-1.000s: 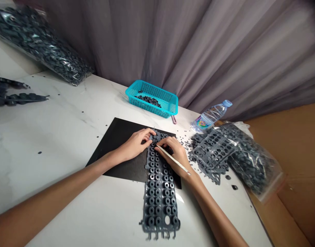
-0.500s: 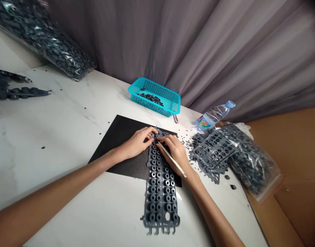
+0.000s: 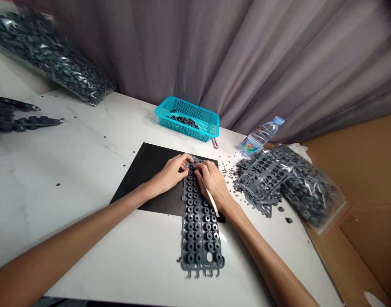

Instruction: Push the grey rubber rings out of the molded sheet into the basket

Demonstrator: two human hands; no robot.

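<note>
A long dark grey moulded rubber sheet, set with rows of ring-shaped parts, lies lengthwise over a black mat. One hole shows near its front end. At the sheet's far end, my left hand pinches its edge between thumb and fingers. My right hand is closed round a thin white stick-like tool, whose back end points toward me. The tool's tip is hidden among the fingers, close to the left fingertips. Both hands touch the sheet's far rows.
Behind the mat is a turquoise basket holding small dark parts, with a small pink tool beside it. To the right are a water bottle, punched sheets and a filled plastic bag. Another large bag leans at back left.
The white tool has swung to a steeper angle as my right hand turned. Both hands stay at the sheet's far end. The view has shifted slightly.
</note>
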